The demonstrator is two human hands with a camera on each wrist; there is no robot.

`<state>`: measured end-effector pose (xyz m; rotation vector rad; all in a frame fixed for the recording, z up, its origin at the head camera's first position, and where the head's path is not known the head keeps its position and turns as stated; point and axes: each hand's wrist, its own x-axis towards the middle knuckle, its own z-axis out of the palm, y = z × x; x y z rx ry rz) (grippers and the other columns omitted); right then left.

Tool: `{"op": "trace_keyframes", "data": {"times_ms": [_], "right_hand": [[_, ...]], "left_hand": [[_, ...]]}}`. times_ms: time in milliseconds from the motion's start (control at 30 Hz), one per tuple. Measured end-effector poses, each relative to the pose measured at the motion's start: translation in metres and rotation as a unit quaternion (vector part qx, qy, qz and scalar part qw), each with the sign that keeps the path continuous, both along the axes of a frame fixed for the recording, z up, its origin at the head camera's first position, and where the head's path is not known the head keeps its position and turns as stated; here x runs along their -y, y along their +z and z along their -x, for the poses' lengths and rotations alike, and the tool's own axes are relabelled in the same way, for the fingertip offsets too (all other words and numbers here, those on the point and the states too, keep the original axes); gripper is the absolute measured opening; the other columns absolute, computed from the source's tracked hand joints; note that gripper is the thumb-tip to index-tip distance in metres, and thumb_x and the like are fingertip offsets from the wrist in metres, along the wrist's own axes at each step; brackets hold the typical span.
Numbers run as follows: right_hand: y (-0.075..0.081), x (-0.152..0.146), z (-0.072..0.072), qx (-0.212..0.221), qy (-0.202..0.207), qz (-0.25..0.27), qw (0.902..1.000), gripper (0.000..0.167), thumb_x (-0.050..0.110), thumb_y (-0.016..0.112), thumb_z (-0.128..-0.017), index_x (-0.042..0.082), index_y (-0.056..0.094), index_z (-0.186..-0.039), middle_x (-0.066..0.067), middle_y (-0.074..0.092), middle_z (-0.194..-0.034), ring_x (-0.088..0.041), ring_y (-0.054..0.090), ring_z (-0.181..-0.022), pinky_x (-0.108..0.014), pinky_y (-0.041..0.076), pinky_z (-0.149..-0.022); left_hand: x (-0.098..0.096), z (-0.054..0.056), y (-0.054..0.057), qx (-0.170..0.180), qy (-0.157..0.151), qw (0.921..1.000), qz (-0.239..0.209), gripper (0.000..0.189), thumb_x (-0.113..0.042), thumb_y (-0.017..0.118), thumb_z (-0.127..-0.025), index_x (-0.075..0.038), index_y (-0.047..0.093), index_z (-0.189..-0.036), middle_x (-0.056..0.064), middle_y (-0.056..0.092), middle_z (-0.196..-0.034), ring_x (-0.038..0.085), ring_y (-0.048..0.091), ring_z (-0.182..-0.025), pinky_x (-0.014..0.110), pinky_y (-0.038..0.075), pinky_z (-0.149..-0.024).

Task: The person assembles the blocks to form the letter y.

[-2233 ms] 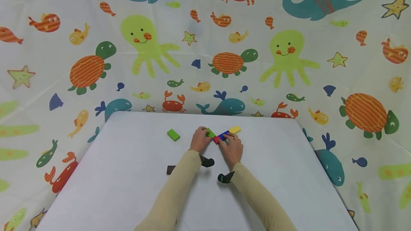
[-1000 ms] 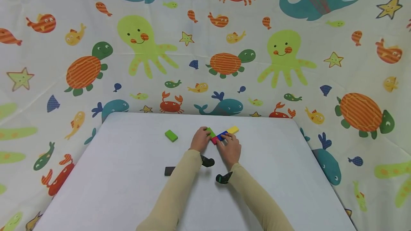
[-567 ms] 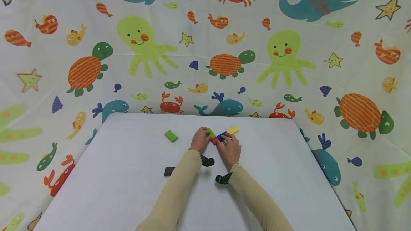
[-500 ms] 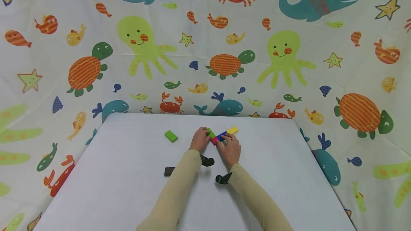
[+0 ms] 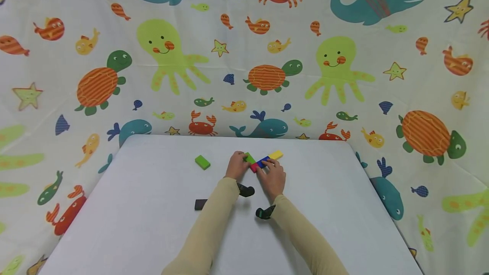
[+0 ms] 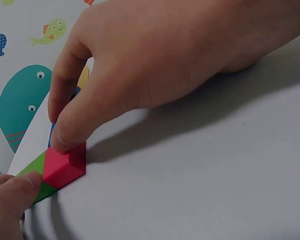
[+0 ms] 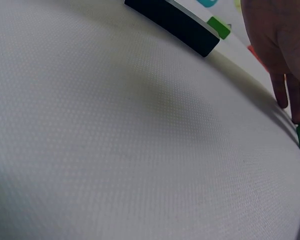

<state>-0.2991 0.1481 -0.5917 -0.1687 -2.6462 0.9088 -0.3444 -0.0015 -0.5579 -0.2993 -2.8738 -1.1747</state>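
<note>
So, white table (image 5: 126,224); sea-creature backdrop (image 5: 294,24) behind; hands (image 5: 237,166) (image 5: 272,178) pinch blocks (image 5: 254,167).

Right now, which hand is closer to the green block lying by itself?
Left: your left hand is to the right of the lone green block, across a gap; your right hand is farther right, at the red block.
</note>
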Motion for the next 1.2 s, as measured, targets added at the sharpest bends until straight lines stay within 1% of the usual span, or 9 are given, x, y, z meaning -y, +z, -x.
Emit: {"op": "trace_keyframes", "data": {"times_ms": [167,267,400,667,733,900,967,1200], "right_hand": [[0.0005,0.0006,0.0000,0.000,-0.001,-0.003,1.0000,0.043,0.047,0.069,-0.088,0.016,0.072,-0.119,-0.007,0.058,-0.131,-0.030,0.053,-0.115,-0.048,0.043,-0.091],[0.0009,0.0008,0.0004,0.001,-0.003,-0.001,1.0000,0.043,0.047,0.069,-0.088,0.016,0.072,-0.119,-0.007,0.058,-0.131,-0.030,0.053,-0.115,-0.048,0.043,-0.091],[0.0008,0.0009,0.0009,0.002,-0.004,0.003,1.0000,0.044,0.047,0.068,-0.088,0.017,0.071,-0.119,-0.008,0.057,-0.131,-0.031,0.053,-0.115,-0.047,0.043,-0.091],[0.0001,0.0011,0.0002,0.009,-0.006,-0.005,0.9999,0.044,0.047,0.068,-0.089,0.017,0.071,-0.121,-0.008,0.057,-0.132,-0.030,0.053,-0.115,-0.046,0.044,-0.091],[0.0012,0.0014,-0.0007,0.006,-0.005,-0.005,1.0000,0.043,0.046,0.068,-0.089,0.016,0.071,-0.120,-0.008,0.057,-0.132,-0.031,0.053,-0.115,-0.047,0.043,-0.091],[0.0043,0.0033,-0.0044,-0.004,-0.004,-0.004,1.0000,0.041,0.043,0.070,-0.088,0.014,0.072,-0.118,-0.009,0.058,-0.130,-0.032,0.053,-0.116,-0.050,0.042,-0.093],[0.0044,0.0039,-0.0056,-0.004,-0.004,-0.006,1.0000,0.041,0.042,0.070,-0.088,0.015,0.072,-0.118,-0.009,0.058,-0.130,-0.032,0.053,-0.116,-0.050,0.042,-0.093],[0.0049,0.0054,-0.0075,0.008,-0.006,0.000,1.0000,0.042,0.044,0.069,-0.089,0.016,0.071,-0.121,-0.009,0.057,-0.133,-0.031,0.052,-0.118,-0.049,0.042,-0.093]], "left_hand": [[0.0008,0.0023,-0.0002,-0.005,-0.002,0.9998,-0.018,0.036,-0.007,0.072,-0.088,0.009,0.064,-0.119,0.024,0.056,-0.123,0.035,0.054,-0.114,0.044,0.042,-0.102],[0.0008,0.0035,-0.0012,-0.010,-0.001,0.9998,-0.020,0.036,-0.007,0.072,-0.087,0.009,0.065,-0.119,0.024,0.056,-0.122,0.035,0.054,-0.114,0.044,0.042,-0.102],[0.0007,0.0043,-0.0022,-0.002,0.007,0.9997,-0.024,0.037,-0.008,0.072,-0.088,0.008,0.065,-0.120,0.023,0.055,-0.123,0.033,0.054,-0.115,0.043,0.043,-0.103],[0.0012,0.0015,0.0002,-0.005,0.003,0.9992,-0.038,0.037,-0.005,0.073,-0.087,0.009,0.064,-0.120,0.024,0.055,-0.120,0.034,0.055,-0.113,0.043,0.044,-0.101],[0.0014,0.0011,0.0001,-0.011,0.001,0.9993,-0.036,0.038,-0.006,0.073,-0.086,0.010,0.064,-0.120,0.024,0.056,-0.119,0.034,0.055,-0.112,0.043,0.044,-0.101],[0.0027,0.0004,-0.0013,-0.011,-0.001,0.9990,-0.044,0.040,-0.007,0.074,-0.085,0.010,0.064,-0.120,0.024,0.057,-0.118,0.034,0.055,-0.112,0.044,0.042,-0.101],[0.0034,-0.0002,-0.0019,-0.004,-0.001,0.9989,-0.047,0.040,-0.007,0.074,-0.086,0.009,0.063,-0.121,0.024,0.057,-0.119,0.035,0.055,-0.112,0.045,0.041,-0.102],[0.0061,-0.0027,-0.0009,-0.007,-0.008,0.9990,-0.044,0.040,-0.008,0.073,-0.086,0.009,0.063,-0.121,0.024,0.056,-0.119,0.034,0.054,-0.112,0.045,0.041,-0.102]]}}
